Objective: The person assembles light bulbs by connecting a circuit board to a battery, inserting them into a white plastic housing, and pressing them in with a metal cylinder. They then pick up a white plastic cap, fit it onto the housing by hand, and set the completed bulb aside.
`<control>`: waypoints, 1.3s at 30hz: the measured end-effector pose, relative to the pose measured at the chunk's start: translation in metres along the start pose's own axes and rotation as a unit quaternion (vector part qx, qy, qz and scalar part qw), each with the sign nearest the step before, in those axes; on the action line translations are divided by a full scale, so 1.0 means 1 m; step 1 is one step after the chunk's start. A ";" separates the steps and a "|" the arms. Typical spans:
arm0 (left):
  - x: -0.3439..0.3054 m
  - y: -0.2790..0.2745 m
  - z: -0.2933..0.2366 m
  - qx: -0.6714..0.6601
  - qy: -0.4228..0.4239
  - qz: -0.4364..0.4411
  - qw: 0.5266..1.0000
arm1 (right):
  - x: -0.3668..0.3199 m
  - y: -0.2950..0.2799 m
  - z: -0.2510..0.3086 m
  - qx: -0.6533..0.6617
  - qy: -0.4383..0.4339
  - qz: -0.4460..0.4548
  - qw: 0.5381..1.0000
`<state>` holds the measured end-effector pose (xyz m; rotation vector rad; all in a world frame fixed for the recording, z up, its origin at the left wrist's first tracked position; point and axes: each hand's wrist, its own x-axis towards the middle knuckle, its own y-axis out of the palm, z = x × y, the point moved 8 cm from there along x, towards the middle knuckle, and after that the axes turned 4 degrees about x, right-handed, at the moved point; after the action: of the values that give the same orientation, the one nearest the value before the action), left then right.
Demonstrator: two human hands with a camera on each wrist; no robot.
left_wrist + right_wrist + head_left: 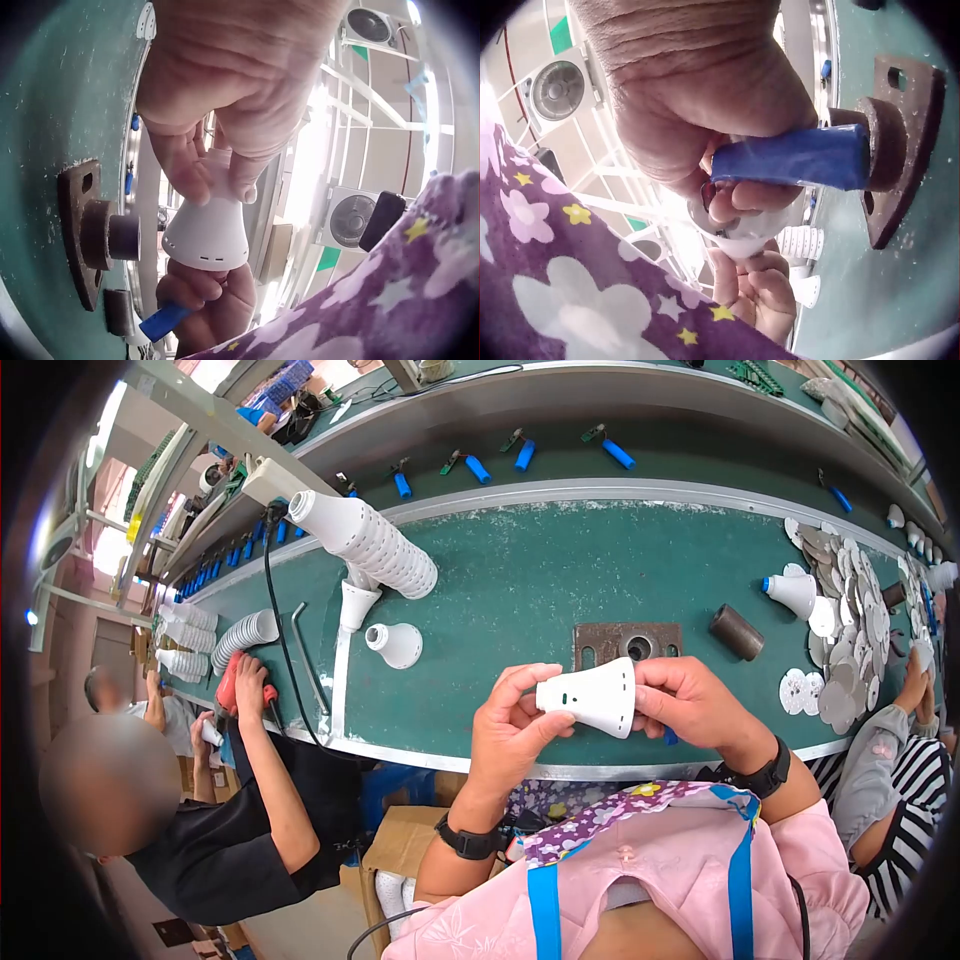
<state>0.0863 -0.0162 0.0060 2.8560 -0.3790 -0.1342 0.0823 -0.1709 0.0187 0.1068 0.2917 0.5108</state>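
Above the near edge of the green bench, a white cone-shaped lamp housing [597, 698] lies on its side between both hands. My left hand [507, 730] pinches its narrow neck between thumb and fingers. At the wide end is my right hand [692, 705], its fingertips inside the rim in the right wrist view. That same hand grips a blue-wrapped cylinder [795, 157] between thumb side and curled fingers, one end sticking out. Its inner end is hidden by the fingers. Just behind the housing sits a brown metal plate fixture [660, 634] with a round socket.
A dark metal tube [737, 632] lies right of the fixture, near piled metal discs [848, 635] and another housing [793, 596]. Stacked housings [375, 548] and a single one [398, 646] stand left. Blue cylinders with circuit boards [478, 469] line the back. Other people sit on both sides.
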 end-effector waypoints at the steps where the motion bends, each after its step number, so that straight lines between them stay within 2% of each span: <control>1: 0.000 0.002 -0.005 0.024 0.020 0.003 0.999 | 0.001 0.003 0.003 0.001 0.002 0.005 1.000; 6: -0.001 0.006 -0.010 0.066 0.044 0.012 0.997 | 0.001 0.009 0.010 -0.009 -0.001 -0.009 1.000; 12: -0.001 0.008 -0.002 0.020 0.009 0.021 1.000 | -0.001 0.008 0.002 0.023 -0.018 -0.016 0.999; 15: -0.002 0.008 -0.005 0.049 0.031 0.000 0.998 | -0.001 0.011 -0.002 0.054 0.007 -0.017 0.998; 18: -0.004 0.004 -0.010 0.062 0.054 -0.009 0.997 | 0.000 0.014 -0.001 0.042 0.000 -0.016 0.999; 23: -0.006 -0.005 -0.004 0.026 0.019 -0.027 0.999 | -0.002 0.013 0.000 0.012 -0.033 -0.024 0.999; 26: -0.008 -0.006 -0.002 0.030 0.015 -0.031 0.999 | -0.002 0.015 0.004 -0.051 -0.015 -0.045 0.998; 29: -0.011 -0.004 -0.003 0.030 0.028 -0.034 0.999 | -0.004 0.016 0.009 -0.054 0.000 -0.062 0.997; 32: -0.013 -0.002 -0.006 0.044 0.039 -0.039 0.998 | -0.006 0.013 0.013 -0.089 -0.017 -0.086 0.992; 36: -0.014 0.001 -0.011 0.070 0.054 -0.040 0.995 | -0.008 0.011 0.008 -0.071 -0.013 -0.090 0.993; 39: -0.016 0.002 -0.010 0.061 0.044 -0.032 0.997 | -0.009 0.014 0.001 -0.015 -0.011 -0.050 0.999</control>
<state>0.0718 -0.0118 0.0167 2.9823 -0.2862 0.0035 0.0687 -0.1633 0.0239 0.0679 0.2669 0.4148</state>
